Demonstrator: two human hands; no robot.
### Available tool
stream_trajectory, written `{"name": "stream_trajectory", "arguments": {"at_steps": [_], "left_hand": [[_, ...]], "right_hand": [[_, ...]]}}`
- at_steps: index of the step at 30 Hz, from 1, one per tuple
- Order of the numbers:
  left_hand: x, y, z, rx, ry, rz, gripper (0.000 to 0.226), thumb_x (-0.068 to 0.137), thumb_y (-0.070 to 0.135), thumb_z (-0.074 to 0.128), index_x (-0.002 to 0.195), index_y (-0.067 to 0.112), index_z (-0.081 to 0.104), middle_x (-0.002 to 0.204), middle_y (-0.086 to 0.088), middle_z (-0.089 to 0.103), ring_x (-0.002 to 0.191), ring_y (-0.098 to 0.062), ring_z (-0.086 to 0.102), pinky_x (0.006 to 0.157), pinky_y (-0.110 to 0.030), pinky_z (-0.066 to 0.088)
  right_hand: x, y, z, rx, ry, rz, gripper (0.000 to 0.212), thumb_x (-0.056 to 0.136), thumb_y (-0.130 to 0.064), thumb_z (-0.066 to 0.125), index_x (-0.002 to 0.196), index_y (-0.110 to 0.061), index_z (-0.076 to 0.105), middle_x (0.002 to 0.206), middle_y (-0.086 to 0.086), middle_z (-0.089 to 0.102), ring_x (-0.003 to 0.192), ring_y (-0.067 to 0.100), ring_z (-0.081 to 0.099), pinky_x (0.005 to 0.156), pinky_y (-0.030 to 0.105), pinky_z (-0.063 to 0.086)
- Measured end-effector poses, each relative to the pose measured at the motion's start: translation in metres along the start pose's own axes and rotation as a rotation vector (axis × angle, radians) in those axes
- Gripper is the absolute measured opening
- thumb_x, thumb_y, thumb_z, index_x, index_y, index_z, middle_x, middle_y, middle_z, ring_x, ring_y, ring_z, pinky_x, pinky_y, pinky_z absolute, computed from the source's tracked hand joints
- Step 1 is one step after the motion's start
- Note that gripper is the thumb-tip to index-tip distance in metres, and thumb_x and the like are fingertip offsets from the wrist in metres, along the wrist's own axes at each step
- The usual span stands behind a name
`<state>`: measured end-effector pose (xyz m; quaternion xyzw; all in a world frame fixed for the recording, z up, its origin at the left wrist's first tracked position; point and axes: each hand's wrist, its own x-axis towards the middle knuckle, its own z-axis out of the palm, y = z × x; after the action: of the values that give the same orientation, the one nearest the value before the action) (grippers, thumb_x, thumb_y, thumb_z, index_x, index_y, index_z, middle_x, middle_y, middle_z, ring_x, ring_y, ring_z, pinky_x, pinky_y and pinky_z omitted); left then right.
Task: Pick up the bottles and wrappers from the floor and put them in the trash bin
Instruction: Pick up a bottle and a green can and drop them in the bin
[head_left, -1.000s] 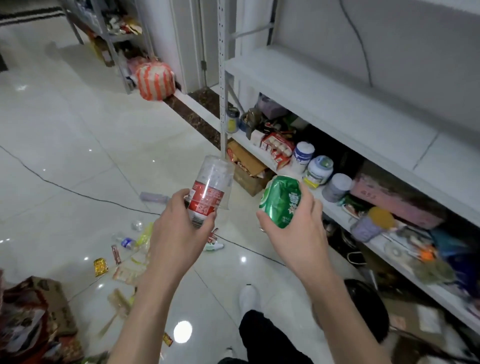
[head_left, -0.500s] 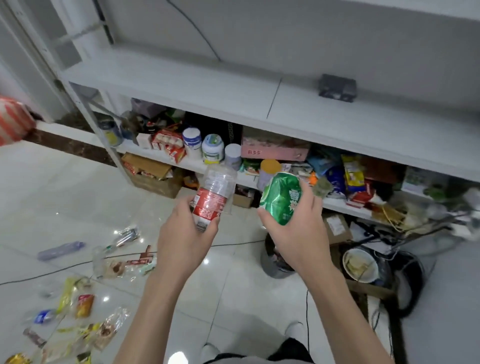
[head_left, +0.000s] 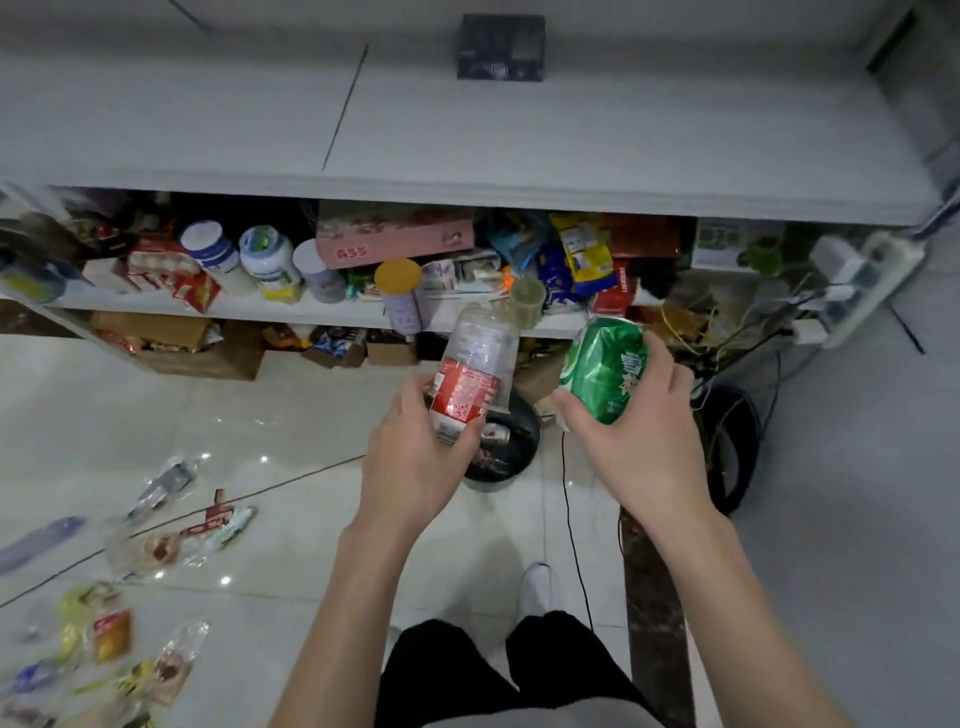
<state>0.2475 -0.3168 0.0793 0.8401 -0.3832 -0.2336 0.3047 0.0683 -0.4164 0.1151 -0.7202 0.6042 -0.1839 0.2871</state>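
My left hand (head_left: 415, 457) grips a clear plastic bottle with a red label (head_left: 475, 371), held tilted with its base up. My right hand (head_left: 631, 441) holds a green bottle (head_left: 605, 366). Both are in front of me, above the floor. A black round trash bin (head_left: 511, 452) stands on the floor just beyond and below my left hand, partly hidden by it. Wrappers (head_left: 171, 545) and a clear bottle (head_left: 36, 540) lie scattered on the white floor at the lower left.
A white shelf unit (head_left: 467, 171) full of jars, boxes and packets runs across the back. A second black round container (head_left: 727, 441) and cables sit at the right. A power strip (head_left: 857, 291) leans at the right. My feet and dark trousers show at the bottom.
The view has swung right and closer to the shelf. The black bin now lies directly under my left hand. Both hands still hold their bottles.
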Motion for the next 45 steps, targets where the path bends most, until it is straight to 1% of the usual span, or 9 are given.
{"name": "stream_trajectory", "arguments": {"at_steps": [5,11,16,22,26,32,36,42,45], "left_hand": [[0.021,-0.009,0.044,0.038,-0.04,-0.071,0.064,0.084,0.05,0.072,0.135,0.028,0.041,0.123,0.005,0.059,0.102,-0.016,0.061,0.085,-0.039,0.053],[0.068,-0.05,0.094,0.049,-0.074,-0.15,0.064,0.083,0.053,0.071,0.135,0.03,0.04,0.121,0.006,0.061,0.099,-0.016,0.064,0.084,-0.043,0.056],[0.113,-0.102,0.154,0.03,-0.102,-0.187,0.064,0.083,0.053,0.071,0.134,0.03,0.04,0.12,0.006,0.061,0.096,-0.017,0.065,0.082,-0.042,0.057],[0.153,-0.174,0.234,0.027,-0.161,-0.216,0.064,0.081,0.055,0.071,0.132,0.03,0.04,0.121,0.005,0.062,0.099,-0.019,0.066,0.085,-0.046,0.056],[0.18,-0.228,0.286,0.044,-0.204,-0.268,0.066,0.081,0.053,0.072,0.133,0.027,0.04,0.119,0.003,0.063,0.099,-0.02,0.065,0.088,-0.048,0.054],[0.219,-0.293,0.345,0.077,-0.241,-0.325,0.073,0.083,0.048,0.073,0.139,0.018,0.037,0.125,-0.006,0.061,0.107,-0.027,0.061,0.094,-0.05,0.05],[0.239,-0.315,0.362,0.077,-0.205,-0.301,0.076,0.085,0.043,0.073,0.144,0.014,0.035,0.133,-0.01,0.056,0.115,-0.031,0.058,0.1,-0.051,0.047],[0.233,-0.316,0.345,0.092,-0.151,-0.241,0.056,0.093,0.042,0.062,0.139,0.016,0.042,0.13,-0.007,0.056,0.114,-0.029,0.059,0.097,-0.052,0.048],[0.226,-0.305,0.33,0.13,-0.186,-0.226,0.051,0.096,0.041,0.059,0.138,0.016,0.045,0.13,-0.004,0.056,0.114,-0.026,0.058,0.096,-0.051,0.048]], "right_hand": [[0.032,0.038,0.025,0.001,-0.068,0.043,0.101,0.077,-0.062,0.074,0.154,-0.023,0.02,0.143,0.011,0.037,0.124,0.035,0.052,0.097,0.048,0.049],[0.067,0.076,0.081,0.009,-0.139,0.104,0.098,0.078,-0.062,0.073,0.153,-0.028,0.019,0.143,0.005,0.032,0.127,0.028,0.047,0.096,0.038,0.043],[0.094,0.12,0.148,-0.005,-0.172,0.167,0.098,0.076,-0.061,0.075,0.151,-0.029,0.02,0.141,0.004,0.035,0.127,0.027,0.047,0.101,0.044,0.046],[0.111,0.18,0.241,-0.041,-0.212,0.209,0.097,0.076,-0.059,0.074,0.151,-0.026,0.023,0.135,0.004,0.038,0.115,0.028,0.053,0.096,0.047,0.05],[0.121,0.216,0.307,-0.078,-0.256,0.258,0.1,0.077,-0.058,0.075,0.153,-0.025,0.019,0.141,0.007,0.036,0.123,0.031,0.049,0.101,0.051,0.047],[0.133,0.258,0.388,-0.072,-0.255,0.291,0.099,0.075,-0.055,0.079,0.152,-0.022,0.025,0.136,0.007,0.04,0.121,0.03,0.048,0.099,0.051,0.048],[0.143,0.274,0.428,-0.095,-0.234,0.289,0.097,0.075,-0.053,0.08,0.151,-0.019,0.029,0.133,0.01,0.042,0.113,0.034,0.055,0.093,0.049,0.051],[0.154,0.272,0.451,-0.168,-0.195,0.234,0.101,0.076,-0.066,0.071,0.15,-0.009,0.032,0.133,0.018,0.046,0.108,0.039,0.057,0.084,0.054,0.055],[0.151,0.263,0.444,-0.225,-0.177,0.216,0.095,0.079,-0.064,0.07,0.147,-0.006,0.039,0.13,0.021,0.049,0.102,0.042,0.062,0.078,0.049,0.057]]}}
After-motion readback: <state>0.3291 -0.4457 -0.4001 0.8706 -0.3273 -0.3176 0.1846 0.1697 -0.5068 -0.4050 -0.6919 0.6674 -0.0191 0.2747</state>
